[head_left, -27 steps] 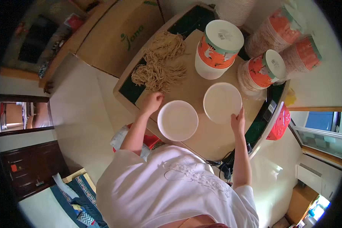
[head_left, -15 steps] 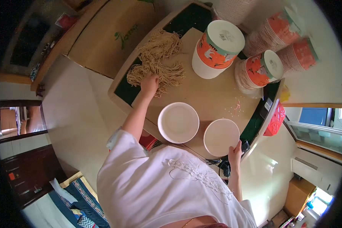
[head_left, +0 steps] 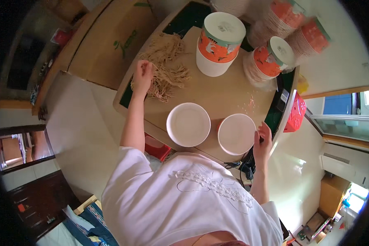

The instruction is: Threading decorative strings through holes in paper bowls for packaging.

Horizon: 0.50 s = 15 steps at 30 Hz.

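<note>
A heap of tan, stringy strands (head_left: 170,53) lies on the table's far left; whether they are noodles or fibre I cannot tell. At its left edge is my left hand (head_left: 144,77), fingers curled and pressed together; what they hold, if anything, is too small to make out. Two white paper tubs stand side by side nearer my body: the left tub (head_left: 188,125) and the right tub (head_left: 236,134), both looking empty inside. My right hand (head_left: 263,141) is beside the right tub's outer rim, fingers loosely apart and nothing visible in them.
A tall upturned stack of orange-banded tubs (head_left: 221,45) stands beyond. More wrapped stacks (head_left: 268,57) crowd the far right. Small pinkish crumbs (head_left: 251,102) dot the tabletop. A red container (head_left: 296,112), dark cables (head_left: 247,166) and a big cardboard box (head_left: 110,45) flank the table.
My left hand has come up out of the strands to the heap's left edge. My right hand has let go of the right tub's rim. The whole view has shifted slightly.
</note>
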Motion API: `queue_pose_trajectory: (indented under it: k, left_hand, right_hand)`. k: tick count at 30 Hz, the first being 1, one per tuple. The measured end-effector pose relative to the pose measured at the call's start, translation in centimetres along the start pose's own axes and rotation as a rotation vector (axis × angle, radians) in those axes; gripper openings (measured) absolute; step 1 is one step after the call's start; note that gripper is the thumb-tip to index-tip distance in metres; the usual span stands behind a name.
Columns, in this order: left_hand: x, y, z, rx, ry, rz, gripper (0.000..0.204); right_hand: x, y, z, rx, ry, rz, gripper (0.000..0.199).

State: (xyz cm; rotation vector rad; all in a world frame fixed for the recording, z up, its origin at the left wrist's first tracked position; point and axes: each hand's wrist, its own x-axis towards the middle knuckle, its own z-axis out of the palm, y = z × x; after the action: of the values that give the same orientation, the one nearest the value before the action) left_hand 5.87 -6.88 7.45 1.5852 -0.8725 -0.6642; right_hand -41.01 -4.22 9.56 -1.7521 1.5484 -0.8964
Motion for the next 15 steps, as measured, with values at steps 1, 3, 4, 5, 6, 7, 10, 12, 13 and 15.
queue_pose_trajectory:
  k: [1, 3, 4, 5, 6, 7, 10, 12, 13, 15]
  left_hand:
    - [-0.5, 2.2, 0.7, -0.001, 0.048, 0.011, 0.010]
    - [-1.6, 5.1, 1.3, 0.046, 0.032, 0.131, 0.009]
    - [-2.1, 6.3, 1.6, 0.092, 0.024, 0.248, 0.009]
    - [-2.5, 7.1, 2.2, 0.080, 0.033, 0.302, 0.008]
    - [-2.9, 8.0, 2.7, 0.080, 0.031, 0.305, 0.008]
    - [-3.2, 8.9, 3.3, 0.129, 0.011, 0.303, 0.007]
    - [-5.5, 11.5, 6.5, 0.143, -0.200, 0.295, 0.004]
    - [-9.1, 12.8, 9.4, 0.178, -0.408, 0.364, 0.007]
    - [-10.8, 12.9, 11.0, 0.151, -0.496, 0.432, 0.009]
    - [-14.3, 12.7, 13.3, 0.221, -0.529, 0.416, 0.010]
  right_hand:
    - [0.2, -1.1, 0.5, 0.061, 0.013, 0.008, 0.030]
    - [0.5, -2.9, 1.0, 0.142, -0.072, 0.011, 0.026]
    - [0.7, -4.0, 1.5, 0.197, -0.078, -0.055, 0.023]
    - [0.6, -4.6, 2.1, 0.226, -0.124, -0.064, 0.022]
    - [0.7, -5.2, 2.7, 0.258, -0.170, -0.075, 0.021]
    - [0.8, -5.5, 3.6, 0.301, -0.219, -0.096, 0.020]
    - [1.5, -8.2, 6.6, 0.695, -0.427, 0.161, 0.030]
    - [2.0, -11.0, 7.8, 1.095, -0.484, 0.351, 0.039]
    - [2.4, -12.2, 7.8, 1.272, -0.495, 0.473, 0.041]
    - [2.8, -12.3, 7.2, 1.312, -0.407, 0.435, 0.034]
